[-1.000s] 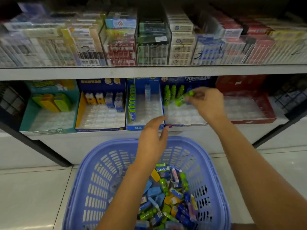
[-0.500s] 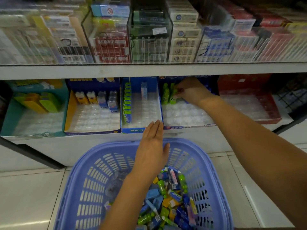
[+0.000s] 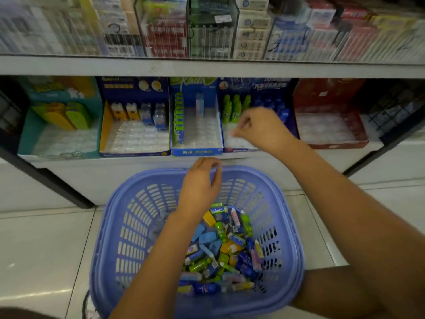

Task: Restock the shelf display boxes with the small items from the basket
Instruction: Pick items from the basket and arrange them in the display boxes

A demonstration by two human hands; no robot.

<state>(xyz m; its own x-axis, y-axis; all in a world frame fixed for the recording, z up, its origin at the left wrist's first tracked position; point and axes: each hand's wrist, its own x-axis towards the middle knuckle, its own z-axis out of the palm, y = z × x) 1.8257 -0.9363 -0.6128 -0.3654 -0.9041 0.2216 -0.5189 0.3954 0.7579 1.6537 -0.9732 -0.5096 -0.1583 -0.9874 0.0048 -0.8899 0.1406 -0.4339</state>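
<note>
A lilac plastic basket (image 3: pixel 290 217) stands on the floor below me, holding several small colourful items (image 3: pixel 226 247). On the lower shelf sits a row of display boxes. My right hand (image 3: pixel 263 130) hovers over the clear tray of the blue box (image 3: pixel 239 147) that holds three green bottles (image 3: pixel 234 107) at its back. Its fingers are loosely curled and hold nothing. My left hand (image 3: pixel 202 183) hangs over the basket's far rim, fingers relaxed and empty.
Left of that box are a narrow blue box (image 3: pixel 197 151) with a green column of packs, a blue-and-yellow box (image 3: pixel 135 153) and a teal box (image 3: pixel 57 154). A red box (image 3: pixel 331 143) sits on the right. The upper shelf (image 3: pixel 207 67) carries packed cartons behind clear dividers.
My right hand set a green bottle at the back of the blue box and has drawn back empty. My left hand's fingers went from straight to relaxed above the basket rim.
</note>
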